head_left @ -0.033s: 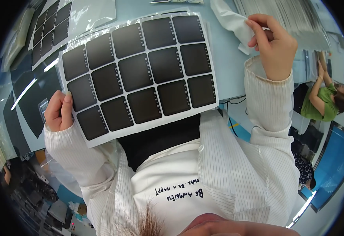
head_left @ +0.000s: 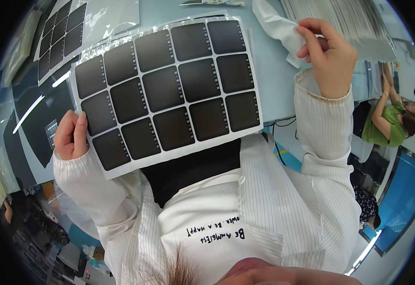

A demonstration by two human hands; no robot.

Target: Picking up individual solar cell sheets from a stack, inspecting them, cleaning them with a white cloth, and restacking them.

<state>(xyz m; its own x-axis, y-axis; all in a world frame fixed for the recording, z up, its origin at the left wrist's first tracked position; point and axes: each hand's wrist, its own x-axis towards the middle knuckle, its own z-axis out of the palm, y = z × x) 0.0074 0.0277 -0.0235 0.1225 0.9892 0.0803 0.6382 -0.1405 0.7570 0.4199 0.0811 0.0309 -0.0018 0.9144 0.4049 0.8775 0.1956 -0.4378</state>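
Observation:
A white sheet with rows of black, rounded squares (head_left: 162, 88) is tilted up at the table's near edge. My left hand (head_left: 70, 135) is closed on its left edge, thumb on the front face. More sheets or clear film show behind its top edge. To the right, my right hand (head_left: 330, 54) is closed in a pinch on a crumpled white wiping cloth (head_left: 276, 28). The cloth trails from my fingertips toward the far side, apart from the sheet.
A similar black-squared sheet (head_left: 60, 40) lies at the far left, near dark glossy sheets (head_left: 34, 118). At the far right is a thick stack of sheets (head_left: 335, 21). A slim knife-like tool (head_left: 212, 3) rests at the back. A person in green (head_left: 385, 121) is beyond the right side.

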